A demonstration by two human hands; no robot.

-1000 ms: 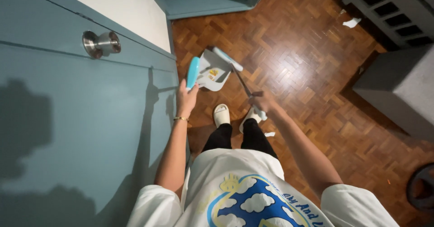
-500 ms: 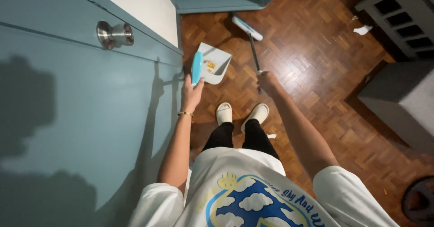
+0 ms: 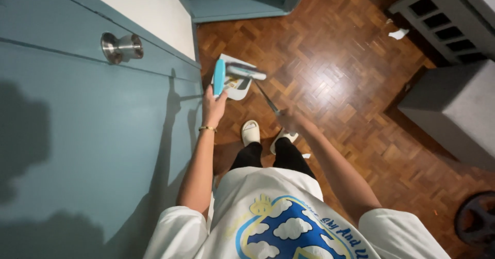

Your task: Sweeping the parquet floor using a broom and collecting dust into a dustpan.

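Observation:
My left hand (image 3: 212, 106) grips the teal handle of a white dustpan (image 3: 233, 85) that rests on the wooden parquet floor, close to the blue door. Small scraps lie inside the pan. My right hand (image 3: 290, 118), blurred by motion, holds the thin handle of a broom (image 3: 246, 72) whose teal and white head sits over the dustpan's mouth. My feet in white slippers (image 3: 251, 132) stand just behind the pan.
A blue door (image 3: 87, 135) with a metal knob (image 3: 121, 47) fills the left side. A grey cabinet (image 3: 454, 109) and a slatted grey unit (image 3: 443, 21) stand at right. A white paper scrap (image 3: 398, 33) lies on the floor near them. A dark round object (image 3: 477, 219) sits at bottom right.
The broom head has swung from farther out on the floor back onto the dustpan's mouth. My left hand has kept the pan in about the same place.

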